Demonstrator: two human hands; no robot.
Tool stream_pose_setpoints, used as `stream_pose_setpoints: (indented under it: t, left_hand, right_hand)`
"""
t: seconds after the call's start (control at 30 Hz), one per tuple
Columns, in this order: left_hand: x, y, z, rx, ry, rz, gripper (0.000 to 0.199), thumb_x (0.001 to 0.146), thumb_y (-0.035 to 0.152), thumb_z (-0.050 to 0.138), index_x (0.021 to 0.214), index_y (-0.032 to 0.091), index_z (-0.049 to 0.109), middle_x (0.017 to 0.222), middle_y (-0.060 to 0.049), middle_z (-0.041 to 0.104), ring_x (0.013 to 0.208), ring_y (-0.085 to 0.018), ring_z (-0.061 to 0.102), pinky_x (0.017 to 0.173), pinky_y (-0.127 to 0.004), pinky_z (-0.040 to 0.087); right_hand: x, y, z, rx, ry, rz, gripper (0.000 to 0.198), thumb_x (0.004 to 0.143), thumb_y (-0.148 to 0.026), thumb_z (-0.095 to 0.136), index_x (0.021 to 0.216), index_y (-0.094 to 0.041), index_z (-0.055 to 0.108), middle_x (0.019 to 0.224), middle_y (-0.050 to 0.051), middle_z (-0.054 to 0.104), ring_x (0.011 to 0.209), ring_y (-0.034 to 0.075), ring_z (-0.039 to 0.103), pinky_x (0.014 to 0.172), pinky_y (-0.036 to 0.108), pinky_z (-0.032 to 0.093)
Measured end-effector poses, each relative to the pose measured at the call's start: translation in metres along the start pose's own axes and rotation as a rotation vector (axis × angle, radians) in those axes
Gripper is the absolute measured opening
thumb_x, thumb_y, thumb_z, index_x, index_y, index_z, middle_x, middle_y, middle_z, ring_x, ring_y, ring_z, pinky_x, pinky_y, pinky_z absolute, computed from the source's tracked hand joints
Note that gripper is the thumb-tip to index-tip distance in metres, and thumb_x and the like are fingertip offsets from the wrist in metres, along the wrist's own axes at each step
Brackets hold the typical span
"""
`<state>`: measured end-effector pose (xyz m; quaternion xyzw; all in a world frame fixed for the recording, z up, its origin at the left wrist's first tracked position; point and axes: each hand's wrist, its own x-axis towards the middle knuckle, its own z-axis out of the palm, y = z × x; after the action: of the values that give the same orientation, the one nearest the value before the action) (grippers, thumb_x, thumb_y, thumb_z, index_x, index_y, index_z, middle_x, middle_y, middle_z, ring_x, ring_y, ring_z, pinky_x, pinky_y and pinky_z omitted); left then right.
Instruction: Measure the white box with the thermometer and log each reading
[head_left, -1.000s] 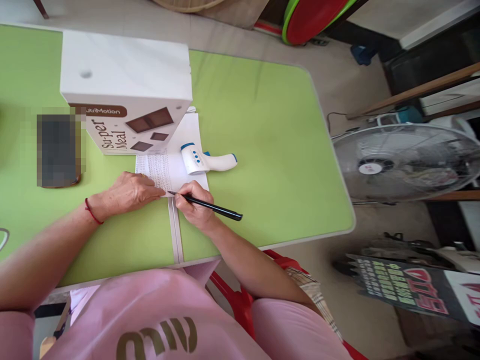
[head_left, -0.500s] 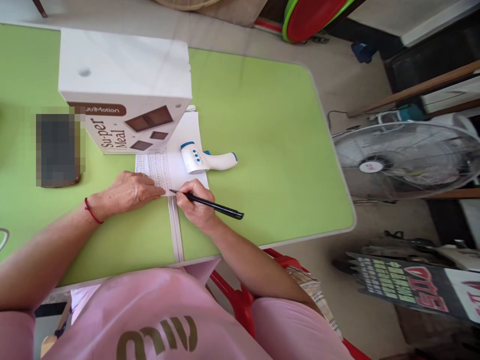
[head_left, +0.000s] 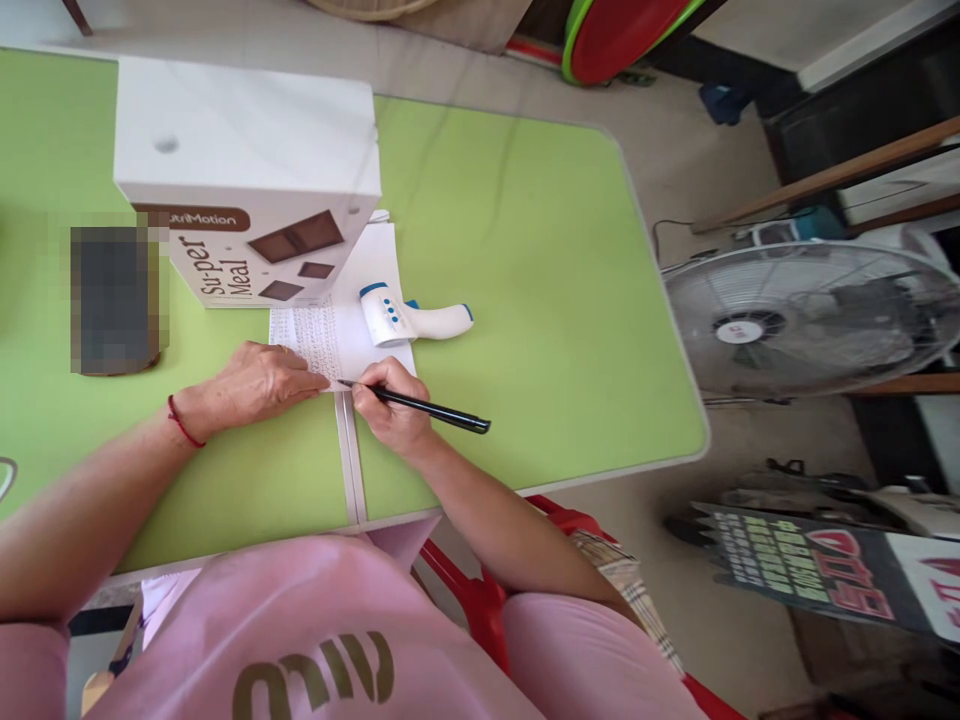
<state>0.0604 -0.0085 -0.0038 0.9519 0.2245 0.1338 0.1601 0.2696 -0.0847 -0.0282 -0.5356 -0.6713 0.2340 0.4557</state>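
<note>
The right hand (head_left: pixel 394 408) is closed around a black pen (head_left: pixel 442 412). The pen's thin tip points at the paper (head_left: pixel 371 262), close to the left fingertips, but it is too small to tell if it touches. The left hand (head_left: pixel 271 385) lies palm down at the near edge of the paper, its fingers close together. Its thumb is hidden, so I can't tell if it pinches the edge. The two hands are near each other, with a small gap between them.

The paper lies on the green table (head_left: pixel 540 300). It has rows of tiny marks, too small to read, and its near edge is partly under the left hand. A big white box (head_left: pixel 247 130) stands behind and hides some of the paper. The box says "Super Meal", and the first letter of the brown label above is hard to see. A white and blue thermometer gun (head_left: pixel 386 318) lies on its side, partly over the paper.

To the left is a dark thing (head_left: pixel 112 300), all blurred into squares, so I can't tell what it is. A white loop (head_left: pixel 7 478) is cut off at the left side. To the right is a big fan (head_left: pixel 739 330), its blades hard to make out. Below it, a dark sign (head_left: pixel 810 565) is turned sideways and cut off.
</note>
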Motion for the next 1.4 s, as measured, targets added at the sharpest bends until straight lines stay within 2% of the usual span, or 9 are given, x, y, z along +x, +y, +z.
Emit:
stream_pose_setpoints:
  t: [0.1, 0.43, 0.63, 0.77, 1.2, 1.4]
  left_hand:
    - [0.0000, -0.0009, -0.0010, 0.059, -0.037, 0.065, 0.029, 0.102, 0.027, 0.044, 0.098, 0.021, 0.072, 0.082, -0.004, 0.072, 0.072, -0.015, 0.067, 0.052, -0.023, 0.034]
    - [0.0007, -0.0007, -0.0017, 0.078, -0.036, 0.067, 0.027, 0.102, 0.026, 0.046, 0.098, 0.021, 0.072, 0.082, -0.004, 0.072, 0.072, -0.016, 0.067, 0.051, -0.025, 0.031]
    - [0.0000, -0.0014, -0.0008, 0.076, -0.011, 0.081, 0.026, 0.101, 0.026, 0.047, 0.098, 0.021, 0.072, 0.082, -0.003, 0.072, 0.070, -0.016, 0.066, 0.050, -0.026, 0.029]
    - [0.0002, -0.0013, 0.0011, 0.099, 0.024, 0.096, 0.026, 0.102, 0.025, 0.047, 0.097, 0.021, 0.073, 0.077, -0.002, 0.070, 0.067, -0.015, 0.065, 0.049, -0.026, 0.027]
    - [-0.0001, -0.0020, -0.0003, 0.092, 0.000, 0.070, 0.027, 0.102, 0.027, 0.046, 0.098, 0.022, 0.073, 0.081, -0.003, 0.072, 0.069, -0.015, 0.066, 0.050, -0.026, 0.031]
    - [-0.0002, -0.0014, -0.0006, 0.099, -0.003, 0.085, 0.027, 0.102, 0.027, 0.045, 0.099, 0.021, 0.072, 0.081, -0.003, 0.072, 0.071, -0.014, 0.066, 0.051, -0.025, 0.032]
  right_hand:
    - [0.0000, 0.0005, -0.0001, -0.009, 0.011, -0.004, 0.014, 0.082, -0.024, 0.055, 0.072, -0.023, 0.045, 0.054, -0.008, 0.050, 0.046, 0.008, 0.044, 0.046, 0.021, 0.038]
    - [-0.0006, -0.0014, 0.0005, -0.021, 0.017, 0.000, 0.016, 0.083, -0.024, 0.054, 0.071, -0.023, 0.044, 0.053, -0.008, 0.048, 0.046, 0.008, 0.043, 0.046, 0.021, 0.037]
    - [-0.0003, -0.0008, -0.0006, 0.005, 0.015, -0.013, 0.015, 0.081, -0.021, 0.054, 0.070, -0.023, 0.044, 0.053, -0.008, 0.049, 0.045, 0.008, 0.043, 0.046, 0.021, 0.036]
    - [-0.0003, 0.0016, -0.0007, 0.044, 0.065, 0.006, 0.015, 0.080, -0.021, 0.055, 0.070, -0.023, 0.045, 0.055, -0.007, 0.050, 0.046, 0.008, 0.044, 0.047, 0.022, 0.037]
    - [0.0005, 0.0000, 0.0000, 0.007, 0.057, 0.019, 0.015, 0.080, -0.022, 0.053, 0.069, -0.023, 0.042, 0.051, -0.008, 0.043, 0.045, 0.008, 0.040, 0.046, 0.022, 0.034]
    - [-0.0001, 0.0004, -0.0004, 0.027, 0.070, 0.034, 0.016, 0.079, -0.022, 0.054, 0.068, -0.023, 0.043, 0.052, -0.008, 0.045, 0.044, 0.008, 0.040, 0.046, 0.022, 0.035]
